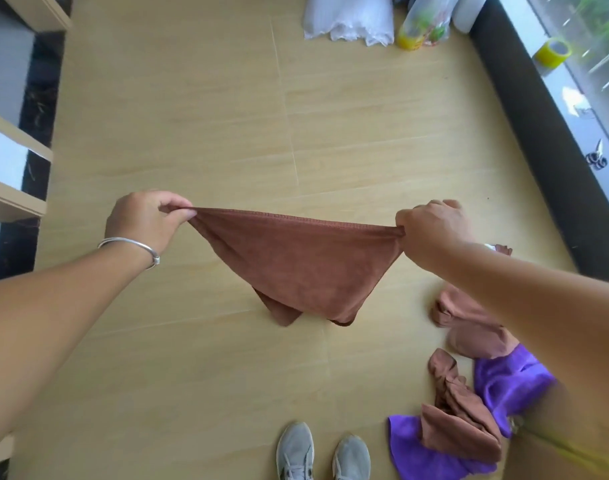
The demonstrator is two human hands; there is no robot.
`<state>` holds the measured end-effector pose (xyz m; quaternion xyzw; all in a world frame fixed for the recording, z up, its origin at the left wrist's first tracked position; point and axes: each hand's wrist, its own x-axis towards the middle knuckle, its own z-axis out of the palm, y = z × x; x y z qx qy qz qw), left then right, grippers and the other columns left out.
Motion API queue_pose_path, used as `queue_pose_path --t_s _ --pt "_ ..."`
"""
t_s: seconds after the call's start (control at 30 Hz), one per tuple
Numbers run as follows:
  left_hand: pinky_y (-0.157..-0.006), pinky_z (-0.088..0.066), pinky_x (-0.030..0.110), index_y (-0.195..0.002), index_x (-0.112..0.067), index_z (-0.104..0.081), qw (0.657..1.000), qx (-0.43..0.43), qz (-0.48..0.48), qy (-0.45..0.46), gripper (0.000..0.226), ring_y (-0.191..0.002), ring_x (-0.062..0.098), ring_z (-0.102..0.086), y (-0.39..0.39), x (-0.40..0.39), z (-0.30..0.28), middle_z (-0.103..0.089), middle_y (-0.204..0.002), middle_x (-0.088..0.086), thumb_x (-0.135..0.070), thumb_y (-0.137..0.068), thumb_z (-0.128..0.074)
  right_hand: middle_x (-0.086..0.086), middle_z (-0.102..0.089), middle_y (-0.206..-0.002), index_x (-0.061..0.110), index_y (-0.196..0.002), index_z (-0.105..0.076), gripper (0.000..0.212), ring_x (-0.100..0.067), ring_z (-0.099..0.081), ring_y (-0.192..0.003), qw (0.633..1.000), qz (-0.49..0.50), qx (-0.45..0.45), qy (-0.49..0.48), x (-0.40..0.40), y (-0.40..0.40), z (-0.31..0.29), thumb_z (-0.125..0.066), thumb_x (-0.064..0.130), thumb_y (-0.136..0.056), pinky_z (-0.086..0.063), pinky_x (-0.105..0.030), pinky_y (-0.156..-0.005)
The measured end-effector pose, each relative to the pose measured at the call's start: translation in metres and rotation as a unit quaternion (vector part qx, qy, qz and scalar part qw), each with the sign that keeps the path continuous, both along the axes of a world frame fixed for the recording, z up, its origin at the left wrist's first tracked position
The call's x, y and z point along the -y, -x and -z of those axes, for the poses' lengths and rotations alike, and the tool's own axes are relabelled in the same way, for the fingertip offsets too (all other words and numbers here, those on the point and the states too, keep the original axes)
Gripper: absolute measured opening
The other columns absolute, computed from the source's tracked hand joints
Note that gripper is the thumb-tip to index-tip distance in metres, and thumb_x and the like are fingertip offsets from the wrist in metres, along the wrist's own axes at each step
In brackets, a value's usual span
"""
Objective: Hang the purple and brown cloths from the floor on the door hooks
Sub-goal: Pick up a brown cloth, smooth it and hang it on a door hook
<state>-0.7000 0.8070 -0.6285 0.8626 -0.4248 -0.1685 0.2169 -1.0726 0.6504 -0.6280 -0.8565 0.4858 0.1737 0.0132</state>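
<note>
A brown cloth (296,265) hangs stretched in the air between my two hands, its top hem taut and its lower part sagging to a point above the floor. My left hand (147,220) pinches its left corner, with a silver bangle on the wrist. My right hand (431,230) is closed on its right corner. On the floor at the lower right lie more brown cloths (458,420) and purple cloths (507,379), crumpled in a heap and partly hidden by my right arm. No door hooks are in view.
My grey shoes (323,452) stand on the wooden floor (192,98). White plastic bags (348,19) and a yellow-based bag (420,29) lie at the far wall. A yellow tape roll (554,51) and scissors (596,159) rest on the window sill at right. Shelving (12,168) stands at left.
</note>
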Motion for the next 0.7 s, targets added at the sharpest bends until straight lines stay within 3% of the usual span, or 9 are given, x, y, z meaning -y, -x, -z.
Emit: queue_pose_path --t_s 0.1,0.2,0.43,0.7 --pt "-0.075 -0.052 0.033 -0.077 -0.036 -0.069 0.999 0.016 -0.005 0.039 0.006 -0.078 0.017 -0.063 -0.018 0.02 -0.032 -0.066 -0.078 -0.012 -0.032 -0.078 -0.074 0.003 -0.061 -0.082 0.027 -0.074 -0.053 0.013 -0.023 -0.047 -0.085 0.999 0.009 0.015 0.036 0.022 -0.024 -0.033 -0.049 0.021 -0.085 -0.034 -0.036 -0.089" --pt "-0.078 -0.052 0.035 -0.078 -0.035 -0.07 0.998 0.026 -0.004 0.061 0.004 -0.079 0.018 -0.063 -0.032 0.027 -0.068 -0.067 -0.08 -0.009 -0.033 -0.079 -0.073 0.002 -0.061 -0.089 0.028 -0.085 -0.065 0.018 -0.023 -0.051 -0.094 0.996 0.001 0.048 0.076 0.033 -0.041 -0.068 -0.048 0.023 -0.09 -0.034 -0.035 -0.088" --pt "-0.075 -0.048 0.03 -0.082 -0.031 -0.072 0.996 0.064 -0.006 0.061 0.002 -0.082 0.015 -0.061 -0.044 0.0 -0.129 -0.068 -0.087 -0.009 -0.033 -0.081 -0.072 0.001 -0.065 -0.102 0.027 -0.093 -0.072 0.022 -0.024 -0.051 -0.104 0.984 -0.024 0.111 0.141 0.027 -0.056 -0.118 -0.05 0.026 -0.092 -0.034 -0.036 -0.091" --pt "-0.066 -0.044 0.022 -0.078 -0.031 -0.073 0.999 0.051 0.008 0.018 0.005 -0.076 0.009 -0.056 0.0 -0.094 -0.101 -0.064 -0.08 -0.015 -0.028 -0.081 -0.075 0.006 -0.066 -0.1 0.027 -0.088 -0.075 0.015 -0.021 -0.05 -0.107 0.985 -0.053 0.134 0.09 -0.03 -0.02 -0.076 -0.061 0.029 -0.09 -0.032 -0.034 -0.095"
